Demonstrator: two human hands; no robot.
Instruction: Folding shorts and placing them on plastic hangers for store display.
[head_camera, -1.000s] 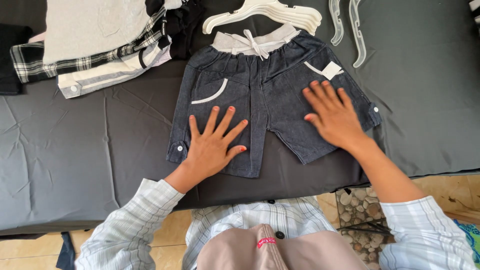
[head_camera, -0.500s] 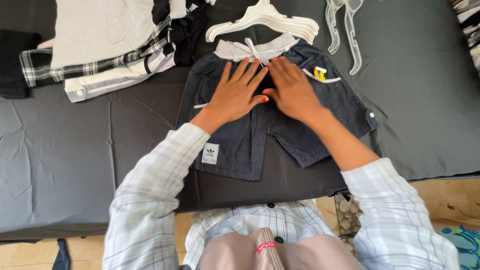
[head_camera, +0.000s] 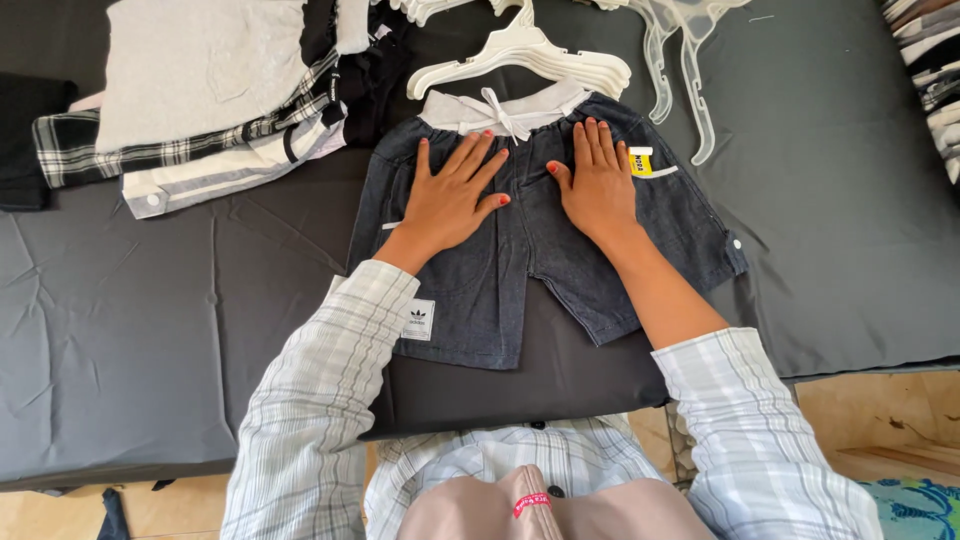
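At the far left edge a folded black garment (head_camera: 25, 140) lies on the dark grey table cover (head_camera: 140, 320), touching the pile beside it. Next to it sits a stack of folded clothes (head_camera: 200, 90): a light grey top uppermost, a black-and-white plaid shirt beneath it, and a pale striped piece with a button at the bottom edge. Further right, your left hand (head_camera: 452, 195) lies flat, palm down, on the upper left panel of the dark denim shorts (head_camera: 555, 270), fingers spread and extended toward the waistband, gripping nothing; its plaid sleeve crosses the left leg of the shorts, and a small white patch on that sleeve shows just below the wrist. The shorts are spread flat at the centre of the table, grey elastic waistband and white drawstring pointing away from you, leg openings toward you. Your right hand (head_camera: 598, 180) rests flat on the upper right panel, fingers straight and close together, also clamping nothing; the two hands are near each other but apart, with the fly seam between them. Just beside the right fingertips a small yellow tag (head_camera: 640, 160) sits at the pocket edge. Beyond the waistband lies a stack of white hangers (head_camera: 520, 55), touching it, and to the right several clear plastic hangers (head_camera: 680, 60). Striped fabric (head_camera: 925, 60) shows at the far right edge.
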